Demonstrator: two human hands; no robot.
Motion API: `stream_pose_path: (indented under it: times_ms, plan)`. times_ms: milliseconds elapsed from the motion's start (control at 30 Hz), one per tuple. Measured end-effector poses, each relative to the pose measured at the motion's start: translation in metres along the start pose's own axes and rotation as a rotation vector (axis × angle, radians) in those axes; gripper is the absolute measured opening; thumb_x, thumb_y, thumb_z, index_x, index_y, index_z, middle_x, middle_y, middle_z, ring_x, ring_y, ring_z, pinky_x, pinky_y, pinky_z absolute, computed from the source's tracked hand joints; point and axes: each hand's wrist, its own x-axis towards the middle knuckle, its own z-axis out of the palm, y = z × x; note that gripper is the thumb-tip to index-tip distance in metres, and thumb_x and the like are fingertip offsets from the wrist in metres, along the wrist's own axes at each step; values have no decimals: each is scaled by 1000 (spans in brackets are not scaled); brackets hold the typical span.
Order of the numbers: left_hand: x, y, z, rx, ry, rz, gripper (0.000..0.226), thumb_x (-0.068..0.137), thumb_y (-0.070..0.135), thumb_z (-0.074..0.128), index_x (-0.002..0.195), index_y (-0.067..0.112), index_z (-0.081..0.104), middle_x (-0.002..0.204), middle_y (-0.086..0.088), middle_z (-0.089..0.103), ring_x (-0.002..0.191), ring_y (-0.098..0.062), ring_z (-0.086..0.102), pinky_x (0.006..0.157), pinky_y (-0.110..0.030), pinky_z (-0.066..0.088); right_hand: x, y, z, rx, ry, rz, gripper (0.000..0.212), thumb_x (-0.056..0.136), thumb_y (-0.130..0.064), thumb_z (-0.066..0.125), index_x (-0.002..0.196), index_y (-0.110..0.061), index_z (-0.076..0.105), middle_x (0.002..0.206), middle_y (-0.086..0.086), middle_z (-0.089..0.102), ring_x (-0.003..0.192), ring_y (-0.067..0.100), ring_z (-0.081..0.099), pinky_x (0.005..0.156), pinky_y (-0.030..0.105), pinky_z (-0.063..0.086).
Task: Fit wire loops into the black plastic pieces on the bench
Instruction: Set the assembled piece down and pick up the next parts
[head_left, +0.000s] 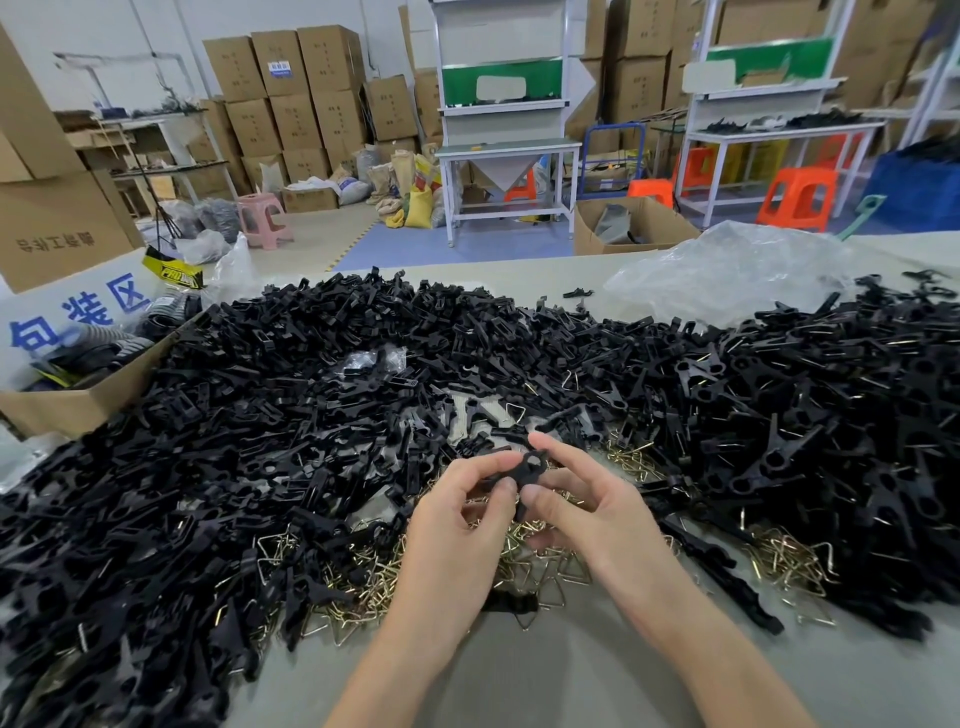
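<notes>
Both the left hand (460, 512) and right hand (589, 506) pinch one small forked black plastic piece (525, 466), seemingly light, stiff and slick, best held by its flat sides.

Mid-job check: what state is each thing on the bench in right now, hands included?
Left hand: pinches the held black piece.
Right hand: pinches the same piece from the other side.
Held black piece: lifted between both hands; whether a loop is fitted cannot be told.
Black plastic pieces: loose heap across the bench.
Wire loops: loose, scattered around the hands.
Cardboard box: open, at left.
Plastic bag: crumpled, far right.
</notes>
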Motion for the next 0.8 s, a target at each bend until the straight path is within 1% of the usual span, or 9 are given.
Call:
stream_pose_path:
  times_ms: [133,233,300,367,433,500,567,633,800]
  plan:
    - [0,2,-2,-11,-19,3,29,98,9,61,101,36,72,97,18,74,86,-2,70,69,-8,49,0,-2,0,20,-47,-30,40,87,-11,76,118,-37,72,90,0,72,82,20,73,72,32,61]
    - [0,0,-3,77,-4,24,27,101,15,56,106,39,67,99,25,71,90,0,68,71,-7,48,-1,-4,1,34,-33,-48,27,79,-21,77,105,-29,74,88,2,74,79,21,74,68,27,59]
    - [0,-5,-7,268,51,68,23,101,28,51,117,42,59,106,29,66,101,5,62,81,-8,45,0,-6,-1,22,36,-74,25,78,-24,77,102,-26,73,87,1,75,81,23,76,66,25,59]
    - [1,-10,-12,520,38,108,33,98,43,43,129,38,54,116,29,59,112,6,52,99,-16,39,3,-5,-5,20,122,-94,24,83,-18,76,106,-20,69,84,-2,75,80,23,77,65,24,59]
    - [2,-15,-15,811,-72,145,46,97,55,35,135,35,52,128,23,54,125,-1,43,118,-30,22,5,-4,-9,34,198,-97,21,90,-5,72,108,-14,65,81,-5,75,78,20,77,63,22,58]
    - [3,-20,-15,1014,-204,112,54,96,65,30,139,39,48,134,21,48,133,-5,36,125,-39,5,6,-5,-10,42,244,-90,22,91,0,69,107,-13,63,81,-8,75,77,18,76,62,22,58]
    - [5,-23,-15,1052,-238,88,47,96,65,33,134,42,50,132,21,47,132,-7,37,122,-34,10,6,-5,-9,48,264,-78,22,91,0,70,107,-13,63,83,-7,74,77,18,76,62,22,59]
    - [6,-23,-15,1010,-202,114,33,99,57,41,123,41,56,122,20,50,122,-7,43,111,-27,24,5,-6,-8,40,273,-72,23,90,0,70,107,-13,63,87,-1,73,77,19,76,62,22,59]
    - [5,-22,-15,943,-117,211,18,102,40,48,106,31,64,104,16,57,101,-10,51,89,-25,38,4,-8,-6,27,281,-50,23,91,-2,71,108,-15,63,100,8,69,77,18,76,59,19,57]
